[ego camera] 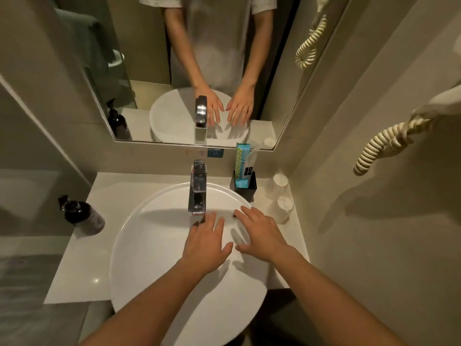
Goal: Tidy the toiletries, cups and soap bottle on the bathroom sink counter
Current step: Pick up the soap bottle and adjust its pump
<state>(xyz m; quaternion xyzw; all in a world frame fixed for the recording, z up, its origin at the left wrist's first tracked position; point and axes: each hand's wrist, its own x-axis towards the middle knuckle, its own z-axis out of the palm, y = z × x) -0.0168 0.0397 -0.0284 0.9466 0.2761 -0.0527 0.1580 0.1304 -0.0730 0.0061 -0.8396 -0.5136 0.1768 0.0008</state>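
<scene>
My left hand [205, 242] and my right hand [262, 233] hover palm-down over the white round basin [154, 245], fingers spread, holding nothing. A dark pump soap bottle [82, 216] stands on the counter at the left. At the back right, a black holder [245, 181] keeps blue-and-white toiletry packets [243, 161] upright. Two wrapped white cups [279, 186] stand upside down along the right edge of the counter, one in front of the other.
A chrome tap [198, 188] rises at the back of the basin, just beyond my left fingertips. The mirror [174, 58] above reflects my hands and arms. A coiled hair-dryer cord [384, 146] hangs on the right wall. The pale counter [82, 265] ends near the left.
</scene>
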